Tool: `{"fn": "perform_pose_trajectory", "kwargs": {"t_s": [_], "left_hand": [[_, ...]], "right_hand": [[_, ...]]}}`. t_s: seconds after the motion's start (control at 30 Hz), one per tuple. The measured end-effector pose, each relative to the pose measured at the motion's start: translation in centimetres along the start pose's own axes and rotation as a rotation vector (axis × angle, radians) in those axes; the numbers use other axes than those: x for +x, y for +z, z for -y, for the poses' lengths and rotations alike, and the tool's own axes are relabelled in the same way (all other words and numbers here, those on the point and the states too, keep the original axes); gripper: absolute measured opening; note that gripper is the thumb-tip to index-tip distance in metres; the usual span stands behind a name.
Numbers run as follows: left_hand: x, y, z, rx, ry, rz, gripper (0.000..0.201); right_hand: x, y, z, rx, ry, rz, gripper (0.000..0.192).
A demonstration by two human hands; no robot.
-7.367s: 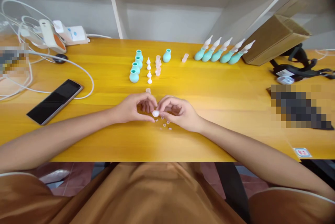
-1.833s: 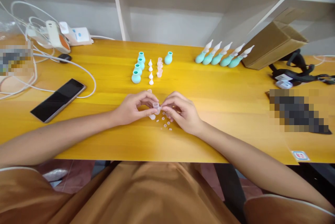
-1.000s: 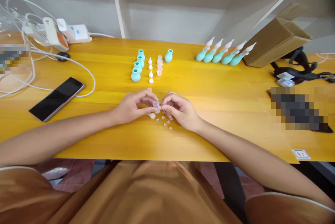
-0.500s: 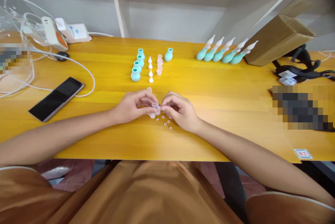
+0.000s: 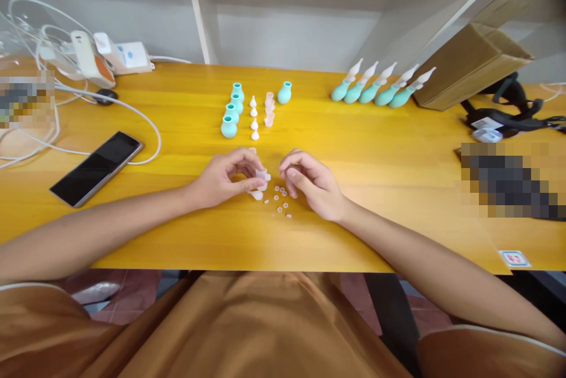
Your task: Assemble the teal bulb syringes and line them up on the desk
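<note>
My left hand (image 5: 232, 177) is closed, thumb and fingers gripping a small translucent plastic connector (image 5: 264, 176), turned with its narrow end to the right. Under these fingers lies another translucent piece (image 5: 255, 194), partly covered. My right hand (image 5: 313, 184) hovers a little to the right, fingers curled and loosely apart, with nothing visible in them. Several tiny translucent rings (image 5: 279, 209) are scattered on the table between and below the hands. Beyond them stand white cone-shaped tips (image 5: 254, 124) in a row, pinkish translucent connectors (image 5: 269, 120) and open teal rubber bulbs (image 5: 229, 127).
Several assembled teal bulbs with white nozzles (image 5: 354, 90) stand at the back right beside a cardboard box (image 5: 471, 65). A single teal bulb (image 5: 285, 93) stands back centre. On the left lie a phone (image 5: 97, 168) and white cables (image 5: 150, 112); black straps (image 5: 508, 112) lie far right.
My right hand has drawn back to the right, away from the connector, and its fingers have loosened. In my left hand the connector has tipped from upright to pointing right.
</note>
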State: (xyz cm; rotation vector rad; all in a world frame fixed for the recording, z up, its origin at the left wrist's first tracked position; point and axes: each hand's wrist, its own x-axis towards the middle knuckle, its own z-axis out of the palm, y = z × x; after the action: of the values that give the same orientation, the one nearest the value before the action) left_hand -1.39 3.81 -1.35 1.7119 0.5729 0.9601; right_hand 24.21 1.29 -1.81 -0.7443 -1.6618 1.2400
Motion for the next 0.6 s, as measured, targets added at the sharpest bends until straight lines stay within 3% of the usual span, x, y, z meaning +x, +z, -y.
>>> {"fn": "perform_pose_trajectory", "kwargs": {"t_s": [0.17,0.37,0.6], "left_hand": [[-0.01,0.02,0.18,-0.050,-0.026,0.007,0.044],[0.15,-0.36,0.33,0.068,0.009,0.034,0.031],[0.41,-0.17,0.23,0.006,0.062,0.045,0.032]], "right_hand": [[-0.02,-0.02,-0.29,-0.048,0.022,0.050,0.032],[-0.22,0.44,-0.33,-0.074,0.060,0.179,0.046],[0.04,0.73,-0.44,-0.211,-0.026,0.096,0.050]]}}
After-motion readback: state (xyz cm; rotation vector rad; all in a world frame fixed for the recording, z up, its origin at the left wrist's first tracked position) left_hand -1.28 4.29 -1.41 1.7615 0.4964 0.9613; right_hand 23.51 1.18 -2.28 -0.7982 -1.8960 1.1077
